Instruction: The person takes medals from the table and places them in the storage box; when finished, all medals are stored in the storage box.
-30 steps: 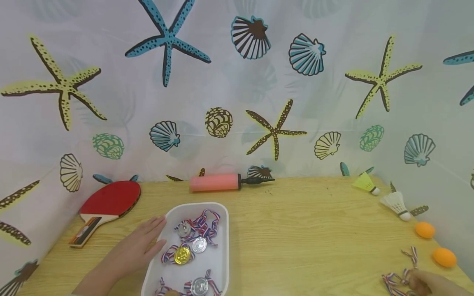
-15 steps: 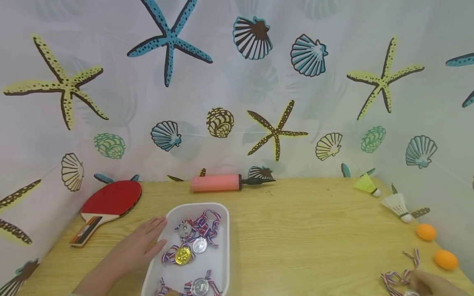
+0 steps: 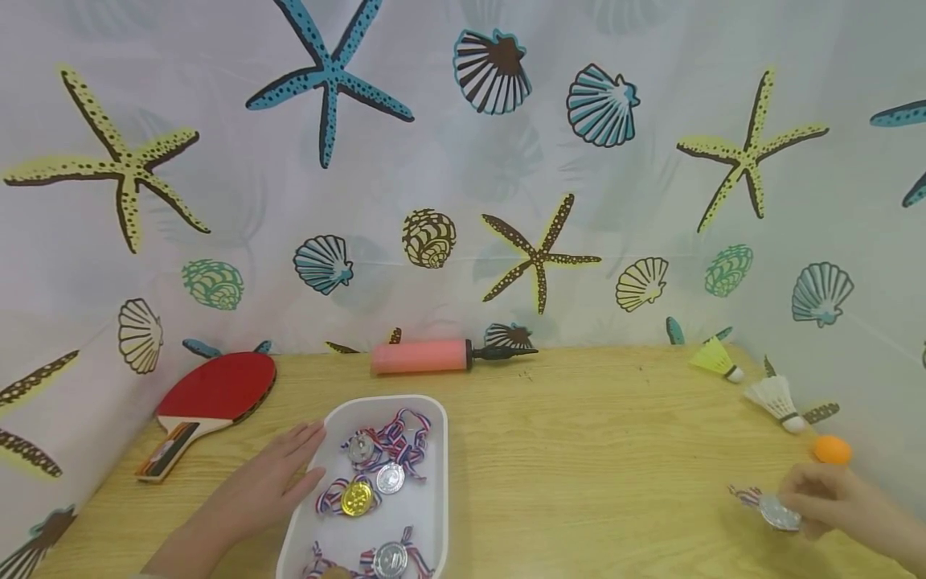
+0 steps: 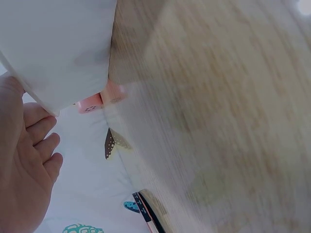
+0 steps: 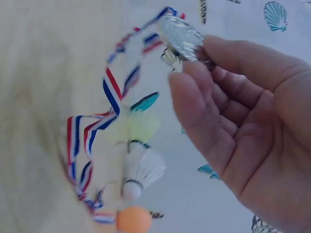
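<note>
My right hand (image 3: 842,507) pinches a silver medal (image 3: 779,513) by its edge between thumb and fingers, above the right side of the table. In the right wrist view the medal's red, white and blue ribbon (image 5: 112,90) hangs down in a long loop. My left hand (image 3: 264,486) rests against the left rim of a white tray (image 3: 444,482), fingers extended and touching it; the left wrist view shows the fingertips at the rim. Inside the tray lie several ribboned medals, among them a gold medal (image 3: 357,498) and a silver medal (image 3: 390,478).
A red table tennis paddle (image 3: 217,390) lies left of the tray, and a pink hand pump (image 3: 421,357) behind it. Along the right edge are a yellow shuttlecock (image 3: 714,359), a white shuttlecock (image 3: 774,402) and an orange ball (image 3: 831,449). A patterned curtain (image 3: 463,169) closes off the back.
My right hand has lifted the silver medal with its ribbon off the table and moved up in the view, now covering the nearer orange ball. The left hand has stayed at the tray.
</note>
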A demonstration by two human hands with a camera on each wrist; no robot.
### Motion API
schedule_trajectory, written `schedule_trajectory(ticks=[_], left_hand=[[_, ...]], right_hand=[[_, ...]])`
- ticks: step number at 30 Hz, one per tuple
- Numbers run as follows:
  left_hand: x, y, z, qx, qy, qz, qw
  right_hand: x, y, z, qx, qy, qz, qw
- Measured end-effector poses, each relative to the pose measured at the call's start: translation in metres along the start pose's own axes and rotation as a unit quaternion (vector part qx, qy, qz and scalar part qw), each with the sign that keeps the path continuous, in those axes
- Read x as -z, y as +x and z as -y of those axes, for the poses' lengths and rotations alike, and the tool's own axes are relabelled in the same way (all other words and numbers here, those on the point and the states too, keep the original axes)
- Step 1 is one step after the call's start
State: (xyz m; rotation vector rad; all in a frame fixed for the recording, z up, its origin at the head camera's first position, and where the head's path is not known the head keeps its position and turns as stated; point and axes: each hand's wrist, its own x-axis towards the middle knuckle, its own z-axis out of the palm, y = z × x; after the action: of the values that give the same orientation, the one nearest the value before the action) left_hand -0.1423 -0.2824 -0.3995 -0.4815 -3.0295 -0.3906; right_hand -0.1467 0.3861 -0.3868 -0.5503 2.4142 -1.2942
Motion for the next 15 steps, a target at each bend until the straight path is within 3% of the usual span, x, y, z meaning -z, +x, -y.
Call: schedule_trajectory(ticks=[1,4,9,15], left_hand=[[0.000,0.000,0.000,0.002,0.000,0.001,1.0000],[0.001,0.000,-0.001,0.002,-0.001,0.004,1.0000],[0.001,-0.001,-0.001,0.001,-0.003,0.006,1.0000],[0.000,0.000,0.000,0.001,-0.002,0.005,1.0000]], right_hand=[[0.002,0.003,0.007,0.017,-0.003,-0.008,1.000],[0.005,0.012,0.030,0.011,-0.007,-0.047,0.999],[0.004,0.026,0.063,-0.028,-0.031,-0.132,0.990],[0.001,0.046,0.093,0.003,-0.023,-0.163,0.986]])
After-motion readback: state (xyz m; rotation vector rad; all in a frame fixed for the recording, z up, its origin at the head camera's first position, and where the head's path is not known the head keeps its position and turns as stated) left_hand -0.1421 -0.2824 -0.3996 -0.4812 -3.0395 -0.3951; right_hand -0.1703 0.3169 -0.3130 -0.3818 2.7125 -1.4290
